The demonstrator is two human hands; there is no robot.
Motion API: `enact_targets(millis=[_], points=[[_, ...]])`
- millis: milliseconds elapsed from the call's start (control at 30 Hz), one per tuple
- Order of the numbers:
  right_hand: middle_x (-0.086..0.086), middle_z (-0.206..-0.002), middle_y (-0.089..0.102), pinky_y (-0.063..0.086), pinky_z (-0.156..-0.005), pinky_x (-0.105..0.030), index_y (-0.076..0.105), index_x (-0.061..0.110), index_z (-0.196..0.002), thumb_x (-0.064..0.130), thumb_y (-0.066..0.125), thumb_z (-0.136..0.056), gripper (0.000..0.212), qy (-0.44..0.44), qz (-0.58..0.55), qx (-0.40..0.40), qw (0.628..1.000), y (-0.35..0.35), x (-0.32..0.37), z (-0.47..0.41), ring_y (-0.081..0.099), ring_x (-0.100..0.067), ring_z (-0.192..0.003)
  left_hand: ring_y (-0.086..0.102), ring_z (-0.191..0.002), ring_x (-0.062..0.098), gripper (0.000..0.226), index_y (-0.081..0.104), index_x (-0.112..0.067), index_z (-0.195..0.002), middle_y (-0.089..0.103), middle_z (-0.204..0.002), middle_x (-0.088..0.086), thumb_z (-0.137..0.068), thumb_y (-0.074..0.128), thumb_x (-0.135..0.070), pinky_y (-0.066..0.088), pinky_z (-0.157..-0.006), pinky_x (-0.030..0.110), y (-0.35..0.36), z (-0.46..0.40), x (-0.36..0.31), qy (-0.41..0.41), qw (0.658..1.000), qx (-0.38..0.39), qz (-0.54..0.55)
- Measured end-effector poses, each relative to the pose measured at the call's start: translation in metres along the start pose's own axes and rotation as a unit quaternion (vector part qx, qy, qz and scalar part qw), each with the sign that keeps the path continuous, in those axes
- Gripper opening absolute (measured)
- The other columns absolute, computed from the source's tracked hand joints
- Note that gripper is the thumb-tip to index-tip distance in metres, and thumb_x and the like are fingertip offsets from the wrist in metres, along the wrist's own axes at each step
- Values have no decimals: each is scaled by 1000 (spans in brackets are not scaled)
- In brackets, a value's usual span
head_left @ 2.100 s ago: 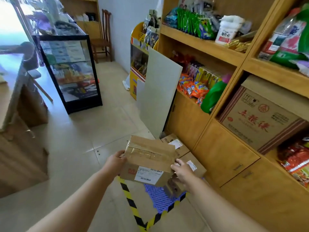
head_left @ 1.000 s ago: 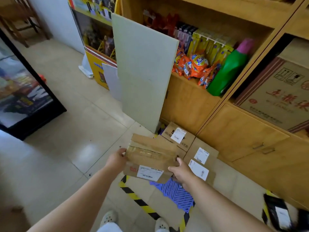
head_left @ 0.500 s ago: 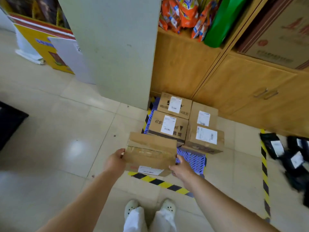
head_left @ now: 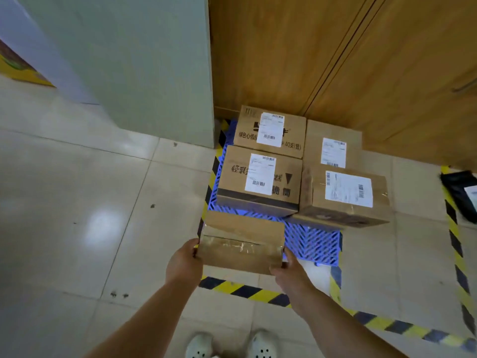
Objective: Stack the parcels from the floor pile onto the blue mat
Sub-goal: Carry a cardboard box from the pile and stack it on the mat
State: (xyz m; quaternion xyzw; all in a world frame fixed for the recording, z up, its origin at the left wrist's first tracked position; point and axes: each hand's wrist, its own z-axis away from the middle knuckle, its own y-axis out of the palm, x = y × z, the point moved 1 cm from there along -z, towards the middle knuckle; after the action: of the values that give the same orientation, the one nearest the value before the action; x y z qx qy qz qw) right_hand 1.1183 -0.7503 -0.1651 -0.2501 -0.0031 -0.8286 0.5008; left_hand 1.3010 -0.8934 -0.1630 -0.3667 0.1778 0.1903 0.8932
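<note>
I hold a taped brown cardboard parcel (head_left: 241, 241) between both hands, low over the front left part of the blue mat (head_left: 313, 241). My left hand (head_left: 184, 262) grips its left end and my right hand (head_left: 290, 273) grips its right end. Several labelled cardboard parcels stand on the mat behind it: one at the front left (head_left: 259, 180), one at the back left (head_left: 271, 130), one at the front right (head_left: 346, 197) and one at the back right (head_left: 333, 148). The mat's front right stays uncovered.
Yellow-and-black floor tape (head_left: 247, 290) frames the mat. A pale board (head_left: 134, 68) leans at the left and wooden cabinet doors (head_left: 335, 52) rise behind. Black plastic parcels (head_left: 462, 189) lie on the tiles at the far right. My shoes (head_left: 262, 343) stand just before the tape.
My view has tilted down and moved closer to the mat. The parcel in my hands has come lower and forward, now over the mat's front left part.
</note>
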Motion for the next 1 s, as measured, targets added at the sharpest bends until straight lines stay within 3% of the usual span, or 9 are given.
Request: enact_targets(millis=[67,133,167,267,400,567,700,833,1000], points=[[-11,-121,53,47,-77,-35,19,26,-150,6,53,-93,69,-4,-14,-3,1000,6,-8,-36,58,-28,-88,61,-64,20,46,61,-29,-113,67,-73,3,-81,42,-1,41,-52,23,20,-31,5,6,1000,-4,2],[-7,-137,45,43,-98,-44,17,27,-150,7,54,-93,71,-8,-26,-7,1000,11,-14,-70,51,-34,-120,61,-64,22,43,62,-29,-111,66,-73,4,-83,42,-2,42,-52,24,37,-61,10,18,1000,-11,7],[-4,-145,40,40,-101,-44,17,28,-150,6,55,-93,72,-16,-30,-4,999,14,-18,-85,46,-32,-126,62,-69,25,42,62,-28,-112,68,-80,5,-84,43,-3,44,-55,26,45,-75,12,25,1000,-14,6],[-1,-137,43,38,-102,-41,19,27,-150,3,56,-91,73,-38,-39,-1,999,20,-25,-128,48,-26,-120,63,-80,29,44,61,-26,-117,69,-98,7,-83,45,-4,50,-68,31,66,-114,21,33,999,-14,2],[-8,-140,47,40,-106,-47,23,31,-149,8,59,-89,73,-47,-27,-7,999,23,-31,-173,50,-29,-121,59,-78,29,44,60,-21,-120,68,-101,9,-84,45,-2,44,-66,29,85,-147,29,57,998,-12,-1],[-12,-129,56,39,-106,-47,23,31,-149,0,59,-86,79,-47,-13,6,999,30,-42,-196,55,-27,-116,60,-103,29,50,52,-20,-133,63,-122,8,-88,41,-4,47,-80,31,97,-163,45,69,997,-16,-11],[-9,-129,57,41,-105,-45,22,30,-149,-1,61,-85,81,-48,-1,-1,999,34,-48,-200,55,-25,-116,60,-100,35,51,48,-21,-137,62,-120,11,-90,37,-4,46,-72,32,103,-166,50,75,997,-22,-20],[-9,-128,57,43,-93,-33,23,30,-149,1,60,-87,78,-68,9,-11,998,40,-52,-201,55,-22,-113,60,-101,33,49,49,-20,-136,63,-119,12,-92,37,-5,50,-79,36,106,-170,57,87,996,-26,-22],[-7,-127,56,42,-91,-31,21,32,-150,2,58,-89,76,-83,19,-18,996,42,-50,-201,54,-19,-106,61,-95,28,51,51,-24,-134,65,-115,6,-89,37,-4,49,-79,33,108,-175,60,96,995,-31,-14]])
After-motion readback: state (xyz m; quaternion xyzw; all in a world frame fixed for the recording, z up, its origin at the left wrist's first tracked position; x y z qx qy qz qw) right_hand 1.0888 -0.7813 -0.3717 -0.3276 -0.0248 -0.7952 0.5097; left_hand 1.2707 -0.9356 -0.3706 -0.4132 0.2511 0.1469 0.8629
